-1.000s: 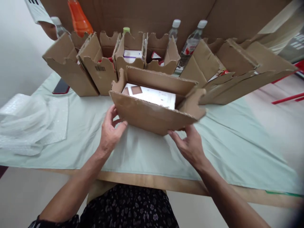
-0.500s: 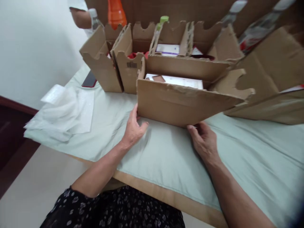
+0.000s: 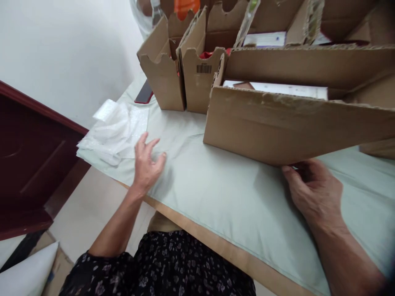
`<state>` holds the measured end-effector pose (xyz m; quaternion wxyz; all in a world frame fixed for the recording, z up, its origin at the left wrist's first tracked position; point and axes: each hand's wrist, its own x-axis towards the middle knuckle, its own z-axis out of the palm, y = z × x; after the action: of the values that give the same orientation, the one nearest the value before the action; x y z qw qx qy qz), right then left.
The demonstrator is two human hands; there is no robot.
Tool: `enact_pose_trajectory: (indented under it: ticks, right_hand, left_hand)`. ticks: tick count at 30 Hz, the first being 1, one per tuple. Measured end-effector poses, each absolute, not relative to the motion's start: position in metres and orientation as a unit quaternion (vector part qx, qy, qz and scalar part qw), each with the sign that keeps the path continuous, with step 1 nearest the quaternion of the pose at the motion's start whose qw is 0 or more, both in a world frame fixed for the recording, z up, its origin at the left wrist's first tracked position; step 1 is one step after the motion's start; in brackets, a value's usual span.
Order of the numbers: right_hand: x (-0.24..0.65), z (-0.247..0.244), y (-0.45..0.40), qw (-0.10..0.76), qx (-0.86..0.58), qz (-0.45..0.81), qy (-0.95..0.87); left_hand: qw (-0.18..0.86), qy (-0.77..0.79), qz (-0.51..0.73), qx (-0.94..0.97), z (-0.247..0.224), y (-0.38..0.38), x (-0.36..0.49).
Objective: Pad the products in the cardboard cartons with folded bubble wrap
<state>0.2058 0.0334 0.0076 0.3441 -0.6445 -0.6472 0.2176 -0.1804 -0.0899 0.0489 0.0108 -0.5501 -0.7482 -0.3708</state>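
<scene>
My left hand (image 3: 148, 163) hovers over the cloth with its fingers apart and nothing in it. Just beyond its fingertips lies a loose pile of clear bubble wrap bags (image 3: 115, 129). At the front of the table stands an open cardboard box (image 3: 262, 129), with a flat white carton (image 3: 286, 89) inside. My right hand (image 3: 316, 189) is curled at the lower front edge of this box, thumb in front and fingers partly hidden beneath it.
Behind stand several more open cardboard boxes (image 3: 196, 86), holding red and white items. A dark phone (image 3: 144, 92) lies left of them. An orange bottle (image 3: 187, 7) shows at the back. A pale green cloth (image 3: 216, 197) covers the table; a dark red door (image 3: 37, 164) is at left.
My left hand has let go of the box's left corner and moved left toward the bubble wrap. My right hand stays at the box's lower edge. The view has turned left.
</scene>
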Motion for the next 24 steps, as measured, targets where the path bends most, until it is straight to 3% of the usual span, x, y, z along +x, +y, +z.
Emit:
enact_pose_trajectory:
  ticks: [8,12,18,24]
  right_hand:
    - [0.201,0.013,0.036,0.325,-0.672,0.221,-0.627]
    - [0.200,0.017,0.036,0.314,-0.687,0.218,-0.618]
    - [0.201,0.018,0.037,0.305,-0.690,0.223,-0.618]
    - [0.198,0.021,0.036,0.317,-0.680,0.223,-0.623]
  left_hand:
    - [0.177,-0.810,-0.322,-0.458,0.093,-0.090,-0.331]
    - [0.150,-0.818,-0.322,-0.452,0.109,-0.071,-0.376]
    - [0.017,-0.823,-0.291,-0.488,0.111,-0.045,-0.404]
    - [0.087,-0.801,-0.448,-0.388,0.116,-0.036,-0.387]
